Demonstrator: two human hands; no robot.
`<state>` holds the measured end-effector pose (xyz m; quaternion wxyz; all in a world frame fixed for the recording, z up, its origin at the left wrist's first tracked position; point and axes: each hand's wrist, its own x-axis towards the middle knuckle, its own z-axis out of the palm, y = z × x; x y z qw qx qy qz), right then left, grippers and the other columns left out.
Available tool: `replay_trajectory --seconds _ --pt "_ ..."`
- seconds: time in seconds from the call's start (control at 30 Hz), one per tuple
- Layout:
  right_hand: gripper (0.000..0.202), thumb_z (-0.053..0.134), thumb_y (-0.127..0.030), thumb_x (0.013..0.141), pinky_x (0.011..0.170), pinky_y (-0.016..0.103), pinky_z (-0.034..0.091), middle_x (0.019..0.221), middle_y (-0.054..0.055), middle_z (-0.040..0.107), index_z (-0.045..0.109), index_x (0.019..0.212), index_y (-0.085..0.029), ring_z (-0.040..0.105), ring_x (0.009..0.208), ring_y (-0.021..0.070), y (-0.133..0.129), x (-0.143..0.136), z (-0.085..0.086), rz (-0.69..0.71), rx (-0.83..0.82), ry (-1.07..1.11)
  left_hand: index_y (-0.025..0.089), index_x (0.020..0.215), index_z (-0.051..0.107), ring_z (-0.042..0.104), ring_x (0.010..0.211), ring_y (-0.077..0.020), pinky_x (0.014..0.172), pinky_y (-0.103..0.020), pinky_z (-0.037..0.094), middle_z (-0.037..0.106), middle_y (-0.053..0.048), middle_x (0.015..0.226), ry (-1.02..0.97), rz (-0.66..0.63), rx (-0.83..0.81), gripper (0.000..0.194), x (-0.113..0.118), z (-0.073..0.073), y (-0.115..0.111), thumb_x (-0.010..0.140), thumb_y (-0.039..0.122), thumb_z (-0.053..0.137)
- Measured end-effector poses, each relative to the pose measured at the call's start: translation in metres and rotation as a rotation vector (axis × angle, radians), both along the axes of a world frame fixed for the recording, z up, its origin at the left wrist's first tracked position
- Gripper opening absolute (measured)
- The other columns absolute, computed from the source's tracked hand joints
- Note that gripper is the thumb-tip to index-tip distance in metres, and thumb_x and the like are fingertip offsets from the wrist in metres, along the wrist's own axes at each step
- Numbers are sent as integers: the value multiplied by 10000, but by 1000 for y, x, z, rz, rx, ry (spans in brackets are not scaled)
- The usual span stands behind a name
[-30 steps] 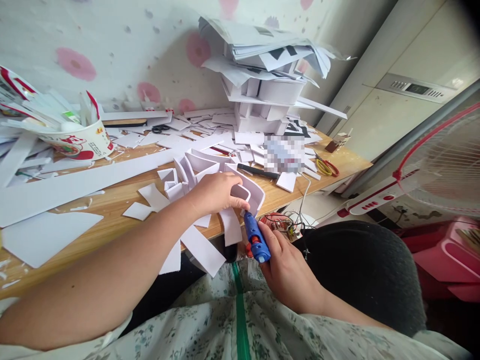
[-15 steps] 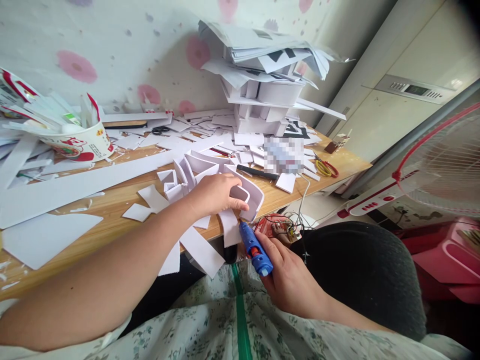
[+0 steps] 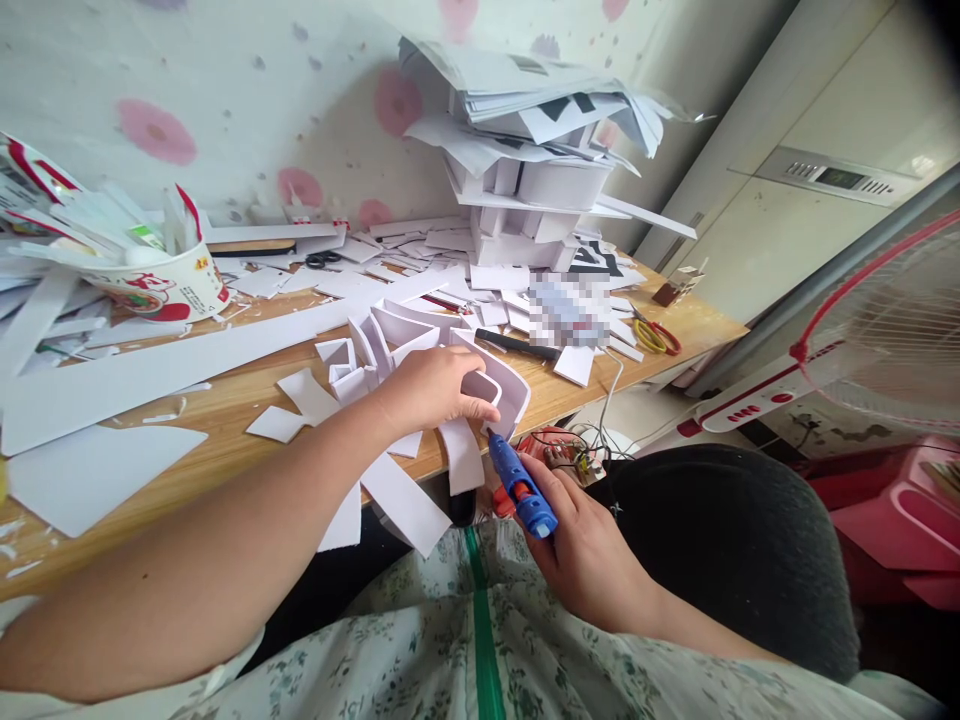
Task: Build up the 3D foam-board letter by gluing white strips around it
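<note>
White curved-wall board model (image 3: 513,384) sits at front edge of wooden worktop (image 3: 234,398). Left hand (image 3: 441,386) pinches its inner wall. Right hand (image 3: 583,535) grips blue plastic glue gun (image 3: 519,482), nozzle just beside the model's near end; can't tell if touching.

No legible text; blurred print on cup (image 3: 169,290)

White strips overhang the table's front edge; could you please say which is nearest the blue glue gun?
The curved strip, left of the glue gun; the straight strip lies farther left.
</note>
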<state>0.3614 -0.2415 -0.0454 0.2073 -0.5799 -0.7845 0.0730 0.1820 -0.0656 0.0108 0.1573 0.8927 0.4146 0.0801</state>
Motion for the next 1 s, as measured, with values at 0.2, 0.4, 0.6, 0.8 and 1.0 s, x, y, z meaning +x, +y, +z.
replay_trajectory --seconds 0.2,0.4,0.6,0.8,1.0 --pt "537 428 -162 857 876 457 569 1195 212 610 388 1382 -55 634 1067 299 -2 2 1 56 -5 6 224 1073 633 606 1073 -283 821 -347 449 657 -55 1213 12 0 6 518 1 3 -2 739 619 657" --pt "524 425 -166 861 850 434 582 1185 208 619 404 1371 -52 646 1049 291 -3 4 3 46 11 -8 225 1078 634 610 1066 -276 814 -339 447 661 -51 1206 15 9 10 503 2 3 -2 745 602 664" --pt "521 424 -164 856 811 435 592 1132 209 637 424 1361 -34 669 987 293 -1 6 4 31 21 -25 213 1139 631 606 1079 -276 841 -348 453 652 -51 1228 10 11 5 554 1 2 -2 745 599 677" --pt "500 424 -180 877 803 423 597 1136 221 637 430 1353 -28 676 985 292 -1 8 6 37 35 -41 211 1143 635 603 1093 -279 856 -346 452 653 -48 1229 11 14 8 563 1 2 -2 739 599 688" --pt "498 415 -144 857 815 429 595 1136 221 642 432 1341 -32 672 991 298 -2 11 10 90 74 -117 208 1144 633 601 1107 -275 865 -351 455 643 -47 1255 8 9 9 547 1 3 -3 749 584 682"
